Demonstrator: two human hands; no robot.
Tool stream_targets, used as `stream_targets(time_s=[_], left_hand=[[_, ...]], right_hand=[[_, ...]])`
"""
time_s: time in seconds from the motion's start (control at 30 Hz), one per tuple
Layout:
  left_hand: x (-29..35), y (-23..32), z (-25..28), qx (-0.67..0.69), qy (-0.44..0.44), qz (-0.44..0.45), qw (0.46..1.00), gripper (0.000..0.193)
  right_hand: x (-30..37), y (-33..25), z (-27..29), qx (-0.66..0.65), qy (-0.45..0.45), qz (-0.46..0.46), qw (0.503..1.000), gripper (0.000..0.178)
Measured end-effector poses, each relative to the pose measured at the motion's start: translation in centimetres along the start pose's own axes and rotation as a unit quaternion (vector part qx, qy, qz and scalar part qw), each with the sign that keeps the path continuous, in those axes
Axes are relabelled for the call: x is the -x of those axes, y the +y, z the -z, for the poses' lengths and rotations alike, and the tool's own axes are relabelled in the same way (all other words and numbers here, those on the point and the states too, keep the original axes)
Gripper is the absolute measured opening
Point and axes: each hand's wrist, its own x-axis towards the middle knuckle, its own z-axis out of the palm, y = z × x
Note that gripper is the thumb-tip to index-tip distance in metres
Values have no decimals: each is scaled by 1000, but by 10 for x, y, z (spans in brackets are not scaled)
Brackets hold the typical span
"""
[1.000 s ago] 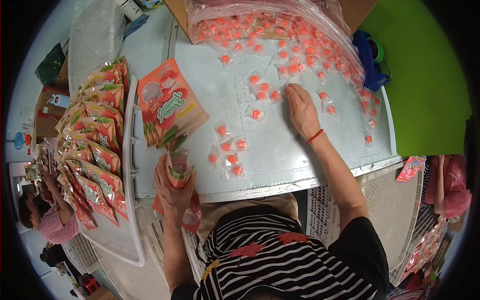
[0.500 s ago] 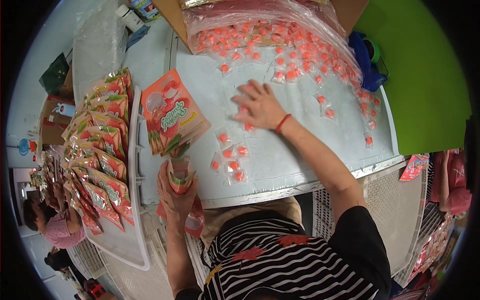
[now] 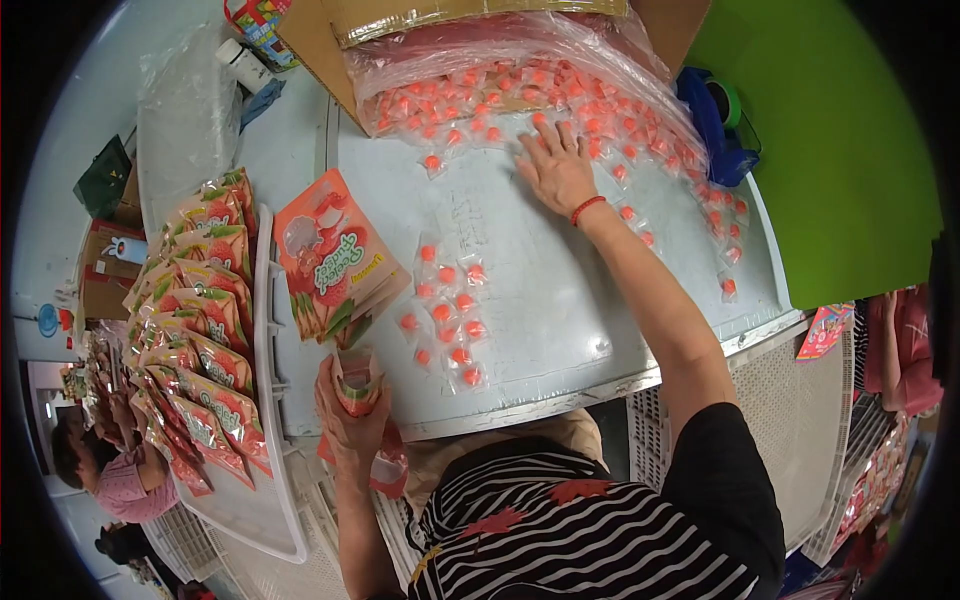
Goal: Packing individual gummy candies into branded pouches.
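My left hand (image 3: 350,425) grips an upright red candy pouch (image 3: 358,396) at the table's front edge; its clear mouth gapes upward. My right hand (image 3: 562,175) reaches far across the table with its fingers spread, palm down, touching the near side of a heap of wrapped red candies (image 3: 625,115). Whether a candy lies under the palm is hidden. Between my hands, several single wrapped candies (image 3: 442,313) lie in a loose cluster near the front edge. Flat pouches (image 3: 335,260) are stacked just beyond my left hand.
The candies spill from a plastic-lined cardboard box (image 3: 480,28) at the back. A white tray (image 3: 285,520) with several filled pouches (image 3: 205,330) stands on the left. A blue tape dispenser (image 3: 715,130) sits back right. Other people work at both sides.
My right hand has moved away from me and to the right, up to the heap. More candies now lie in the front cluster. My left hand still holds the pouch.
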Motion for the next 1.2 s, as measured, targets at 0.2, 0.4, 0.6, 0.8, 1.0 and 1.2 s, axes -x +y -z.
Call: stream_targets(time_s=[0.2, 0.4, 0.6, 0.8, 1.0, 1.2], left_hand=[[-2, 2, -3, 1, -7, 6, 1000, 74], [3, -10, 1, 25, 14, 16, 999, 73], [5, -4, -3, 5, -7, 15, 1000, 73], [6, -1, -5, 12, -12, 32, 999, 74], [10, 0, -3, 17, -26, 26, 999, 75], [11, -2, 0, 12, 3, 12, 1000, 74]], right_hand=[[33, -7, 4, -84, -90, 38, 992, 37], [55, 53, 75, -522, 29, -282, 805, 39], [125, 52, 102, -30, 18, -74, 997, 25], [136, 11, 88, -57, 31, -47, 997, 25], [110, -1, 75, -177, -9, -66, 982, 23], [80, 22, 50, -560, -27, -358, 747, 32]])
